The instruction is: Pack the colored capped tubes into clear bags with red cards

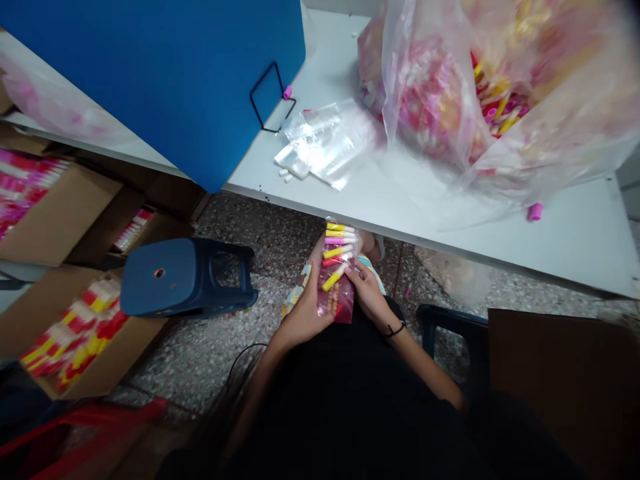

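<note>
A clear plastic bag [342, 307] with a reddish lower part and faint print lies over my lap. Several short marker-like sticks in yellow, pink and red with white ends are stacked crosswise along it; the lowest yellow stick [333, 278] is tilted. My left hand [307, 312] grips the bag's left edge, thumb along the side. On the right edge, my right hand [369, 291] is closed, its thumb touching the white end of that lowest stick. Whether this stick is fully inside the bag, I cannot tell. The fingers beneath the bag are hidden.
On the white table [500, 233] are flat clear bags [335, 143], a large plastic sack [430, 100] of coloured parts, a pink cap [535, 212] and a blue panel [165, 67]. A blue stool [163, 277] and a cardboard box [115, 357] of sticks stand left.
</note>
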`<state>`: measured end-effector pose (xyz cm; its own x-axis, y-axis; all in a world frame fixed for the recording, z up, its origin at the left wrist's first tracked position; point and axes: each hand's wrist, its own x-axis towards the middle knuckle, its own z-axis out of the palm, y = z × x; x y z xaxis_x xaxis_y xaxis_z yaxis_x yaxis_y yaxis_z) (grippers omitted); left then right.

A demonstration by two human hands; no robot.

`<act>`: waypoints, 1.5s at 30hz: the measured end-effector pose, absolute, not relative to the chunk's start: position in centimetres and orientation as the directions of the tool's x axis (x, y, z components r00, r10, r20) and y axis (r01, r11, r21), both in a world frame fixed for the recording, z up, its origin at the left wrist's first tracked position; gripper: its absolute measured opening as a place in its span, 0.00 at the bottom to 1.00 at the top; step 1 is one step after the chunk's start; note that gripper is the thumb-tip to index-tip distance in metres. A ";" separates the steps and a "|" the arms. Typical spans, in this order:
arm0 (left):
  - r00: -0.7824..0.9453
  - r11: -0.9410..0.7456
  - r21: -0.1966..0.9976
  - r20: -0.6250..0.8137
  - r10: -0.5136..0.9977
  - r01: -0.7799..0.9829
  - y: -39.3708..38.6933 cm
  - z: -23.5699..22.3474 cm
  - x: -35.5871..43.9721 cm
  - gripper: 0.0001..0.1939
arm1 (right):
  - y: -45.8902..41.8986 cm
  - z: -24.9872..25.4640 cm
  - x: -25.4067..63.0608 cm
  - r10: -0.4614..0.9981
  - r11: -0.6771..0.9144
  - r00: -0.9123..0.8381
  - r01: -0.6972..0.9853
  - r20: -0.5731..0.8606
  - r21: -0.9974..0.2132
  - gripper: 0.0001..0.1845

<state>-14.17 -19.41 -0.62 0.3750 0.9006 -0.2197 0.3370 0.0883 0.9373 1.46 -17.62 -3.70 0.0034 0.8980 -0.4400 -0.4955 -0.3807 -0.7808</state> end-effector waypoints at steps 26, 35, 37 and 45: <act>-0.098 0.159 0.361 -0.182 0.978 0.919 -14.2 -2.6 -14.6 0.24 | -16.5 -4.5 1.6 0.850 -0.514 -0.274 -0.240 -0.450 -0.824 0.20; 0.331 -0.306 0.659 0.092 0.939 0.686 -11.8 -2.6 -15.4 0.15 | -16.7 -4.7 2.1 0.815 -0.568 -0.337 -0.303 -0.471 -0.765 0.23; 0.362 -0.342 0.681 0.121 0.925 0.647 -12.1 -2.9 -15.6 0.16 | -16.6 -5.0 2.5 0.822 -0.569 -0.257 -0.359 -0.508 -0.739 0.21; 0.249 -0.197 0.558 -0.017 0.968 0.806 -12.7 -3.1 -14.9 0.14 | -13.9 -6.3 4.2 0.841 -0.378 0.150 -0.523 -0.519 -0.764 0.25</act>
